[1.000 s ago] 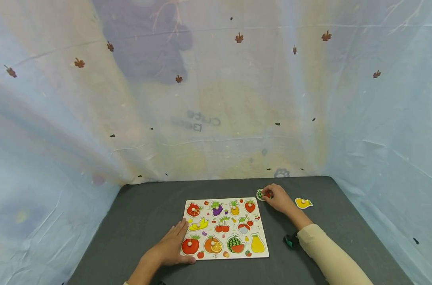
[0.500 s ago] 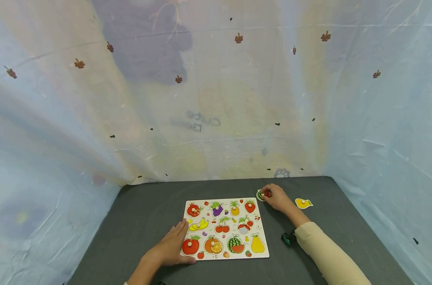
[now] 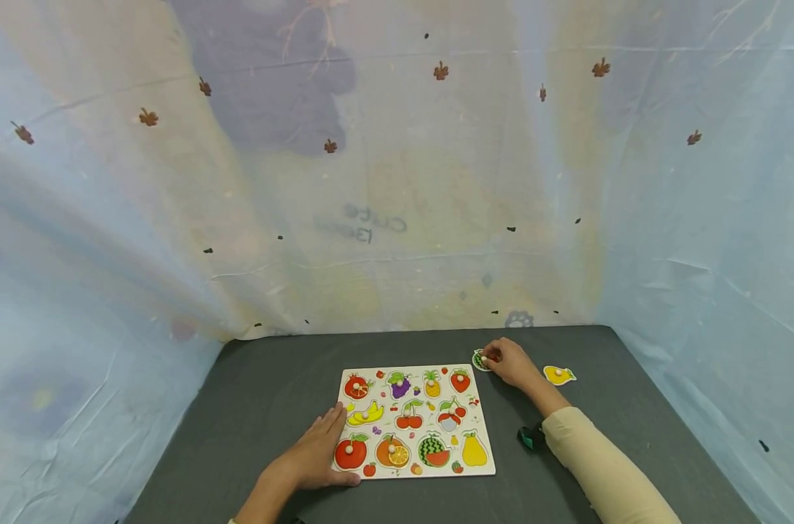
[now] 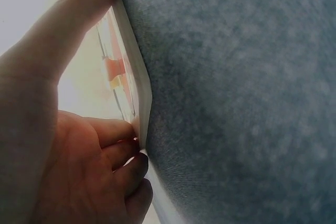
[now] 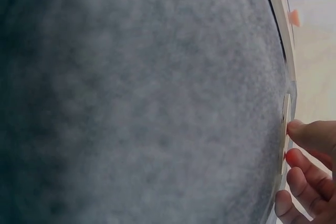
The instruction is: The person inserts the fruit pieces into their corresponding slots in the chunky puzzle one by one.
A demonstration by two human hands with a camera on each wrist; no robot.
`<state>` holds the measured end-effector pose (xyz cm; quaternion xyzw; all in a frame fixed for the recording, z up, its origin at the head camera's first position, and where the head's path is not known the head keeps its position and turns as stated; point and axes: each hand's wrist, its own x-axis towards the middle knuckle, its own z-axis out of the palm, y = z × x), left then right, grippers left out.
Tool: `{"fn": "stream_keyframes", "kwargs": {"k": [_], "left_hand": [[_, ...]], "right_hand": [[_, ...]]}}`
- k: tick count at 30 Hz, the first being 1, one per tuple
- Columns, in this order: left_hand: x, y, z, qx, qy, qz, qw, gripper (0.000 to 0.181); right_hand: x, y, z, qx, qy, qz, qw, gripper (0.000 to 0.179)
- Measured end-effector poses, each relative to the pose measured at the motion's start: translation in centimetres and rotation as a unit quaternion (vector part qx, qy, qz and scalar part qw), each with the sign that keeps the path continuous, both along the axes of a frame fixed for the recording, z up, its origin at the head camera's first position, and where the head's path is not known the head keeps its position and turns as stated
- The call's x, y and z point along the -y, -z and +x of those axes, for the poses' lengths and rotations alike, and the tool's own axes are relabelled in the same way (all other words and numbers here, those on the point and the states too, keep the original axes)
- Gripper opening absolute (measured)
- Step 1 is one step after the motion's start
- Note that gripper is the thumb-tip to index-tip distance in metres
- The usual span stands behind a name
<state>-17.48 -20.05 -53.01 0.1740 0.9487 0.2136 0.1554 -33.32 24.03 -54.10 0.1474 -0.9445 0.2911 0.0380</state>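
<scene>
A white wooden fruit puzzle board (image 3: 429, 431) lies flat on the dark cloth. My left hand (image 3: 314, 447) rests at its near left corner, fingers along the left edge and thumb at the near edge; the left wrist view has the thumb and fingers (image 4: 118, 132) touching the board's side. Beyond the far right corner, my right hand (image 3: 513, 362) pinches a loose watermelon puzzle piece (image 3: 479, 359), partly hidden by the fingers. That thin piece (image 5: 285, 129) appears edge-on in the right wrist view. To the right of this hand lies a yellow pear piece (image 3: 558, 375) with a knob.
Most fruit pictures on the board have knobs; the watermelon picture (image 3: 432, 450) and pear picture (image 3: 474, 448) show none. Dark cloth (image 3: 259, 393) covers the table. Pale patterned curtains (image 3: 397, 182) hang behind and at both sides.
Almost nothing differs. The right forearm has shifted very slightly left, while the right hand stays at the watermelon piece and the left hand stays on the board.
</scene>
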Motion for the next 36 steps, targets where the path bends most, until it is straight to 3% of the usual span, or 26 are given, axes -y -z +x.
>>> {"fn": "stream_keyframes", "kwargs": {"k": [20, 36], "left_hand": [[0.1, 0.0, 0.1, -0.002, 0.007, 0.002, 1.0, 0.126], [0.4, 0.7, -0.2, -0.002, 0.006, 0.007, 1.0, 0.128]], "right_hand": [[-1.0, 0.0, 1.9, 0.011, 0.043, 0.035, 0.9984, 0.01], [0.4, -1.6, 4.8, -0.009, 0.057, 0.021, 0.9981, 0.013]]}}
